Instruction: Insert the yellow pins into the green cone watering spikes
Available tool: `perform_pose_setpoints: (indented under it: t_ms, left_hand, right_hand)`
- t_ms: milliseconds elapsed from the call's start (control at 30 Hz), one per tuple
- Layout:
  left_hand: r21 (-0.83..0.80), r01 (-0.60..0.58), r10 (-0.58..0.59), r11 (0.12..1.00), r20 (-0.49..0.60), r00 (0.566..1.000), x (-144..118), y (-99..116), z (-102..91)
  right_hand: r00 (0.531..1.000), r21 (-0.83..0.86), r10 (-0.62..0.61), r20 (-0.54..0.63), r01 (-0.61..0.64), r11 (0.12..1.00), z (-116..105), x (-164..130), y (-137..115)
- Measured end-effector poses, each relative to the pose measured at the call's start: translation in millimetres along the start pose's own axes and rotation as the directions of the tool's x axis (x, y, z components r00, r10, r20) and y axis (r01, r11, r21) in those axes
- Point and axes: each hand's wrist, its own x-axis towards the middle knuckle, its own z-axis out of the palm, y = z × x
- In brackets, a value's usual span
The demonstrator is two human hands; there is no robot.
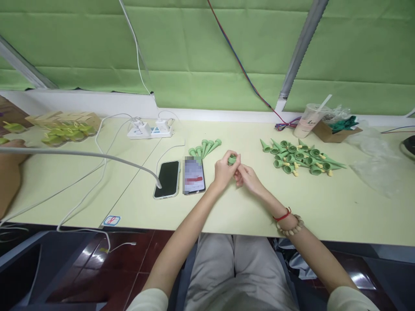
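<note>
My left hand (224,171) is closed around a small green cone (231,160), whose round open end shows above the fingers. My right hand (248,178) meets it from the right, fingers curled in; what they pinch, if anything, is hidden. Left of the hands lies a small fan of green cones (207,148). To the right is a larger pile of green cones (300,157), several with yellow tips sticking out.
Two phones lie left of my hands, a dark one (167,179) and a lit one (193,175). Behind are a power strip (151,131), a drink cup (308,121) and a small cardboard box (333,131). White cables (103,164) cross the left; plastic bags (376,155) lie right.
</note>
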Motion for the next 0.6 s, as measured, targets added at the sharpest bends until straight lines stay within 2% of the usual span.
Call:
perform_pose_setpoints:
  t_ms: [100,200,333,467,600]
  left_hand:
    - [-0.142,0.155,-0.157,0.978,-0.002,0.988,4,2,-1.9]
    - [-0.17,0.199,-0.207,0.965,-0.03,0.978,6,1,-3.5]
    - [-0.179,0.213,-0.217,0.961,-0.007,0.976,4,-2,-4.8]
    - [-0.204,0.2,-0.196,0.958,0.042,0.98,2,-3,-4.2]
    - [-0.225,0.167,-0.164,0.96,0.03,0.986,2,-3,-1.4]
  right_hand:
    - [0.995,-0.048,-0.081,-0.054,0.079,0.996,-1,1,1]
    - [0.988,-0.052,-0.097,-0.116,0.091,0.994,-3,2,-1]
    - [0.988,-0.038,-0.085,-0.131,0.08,0.996,-2,2,-4]
    - [0.994,0.041,-0.006,-0.105,0.011,0.999,-1,0,-8]
    - [0.997,0.079,0.017,-0.08,-0.011,0.997,-2,-1,-9]
